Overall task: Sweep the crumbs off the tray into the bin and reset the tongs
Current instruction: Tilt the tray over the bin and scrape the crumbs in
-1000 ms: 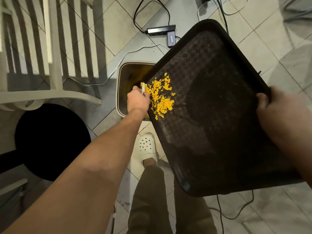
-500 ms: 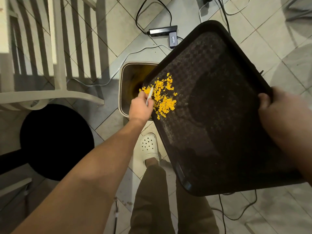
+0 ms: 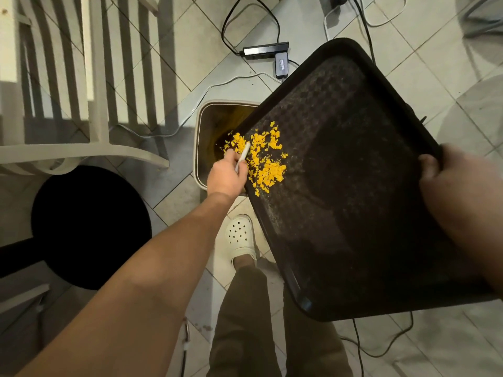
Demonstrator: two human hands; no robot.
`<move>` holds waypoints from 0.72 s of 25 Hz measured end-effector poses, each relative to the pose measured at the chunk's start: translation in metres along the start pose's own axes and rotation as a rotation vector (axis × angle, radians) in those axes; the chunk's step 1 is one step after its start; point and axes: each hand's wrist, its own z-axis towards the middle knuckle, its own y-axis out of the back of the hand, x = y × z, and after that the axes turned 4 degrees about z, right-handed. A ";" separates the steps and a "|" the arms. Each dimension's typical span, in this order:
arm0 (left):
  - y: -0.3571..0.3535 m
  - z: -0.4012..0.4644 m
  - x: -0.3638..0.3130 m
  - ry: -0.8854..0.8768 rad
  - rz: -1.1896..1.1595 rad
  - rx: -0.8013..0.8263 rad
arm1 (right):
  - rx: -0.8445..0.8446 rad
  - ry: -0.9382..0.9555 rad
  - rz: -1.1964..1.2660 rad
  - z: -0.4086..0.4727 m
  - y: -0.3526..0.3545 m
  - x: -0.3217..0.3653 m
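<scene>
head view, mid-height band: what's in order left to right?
Black round stool → left hand holding a white stick → yellow crumbs → dark tray → right hand gripping the tray's right edge.

text: none legible | adapter [image 3: 281,64] marking: too blurred to read

Yellow crumbs [image 3: 265,159] on tilted black tray [image 3: 353,186] over open bin [image 3: 201,131]
</scene>
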 end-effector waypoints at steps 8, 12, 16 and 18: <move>0.000 0.007 0.004 0.103 0.009 -0.037 | -0.018 0.006 0.005 0.003 -0.001 0.000; 0.001 0.009 -0.004 0.025 0.004 0.053 | -0.030 0.007 0.010 0.002 -0.001 0.000; 0.008 0.015 -0.013 0.108 0.044 -0.023 | -0.027 0.015 -0.001 0.004 -0.001 0.001; 0.008 0.015 -0.021 0.037 0.040 -0.014 | -0.022 0.009 -0.005 0.004 -0.002 0.002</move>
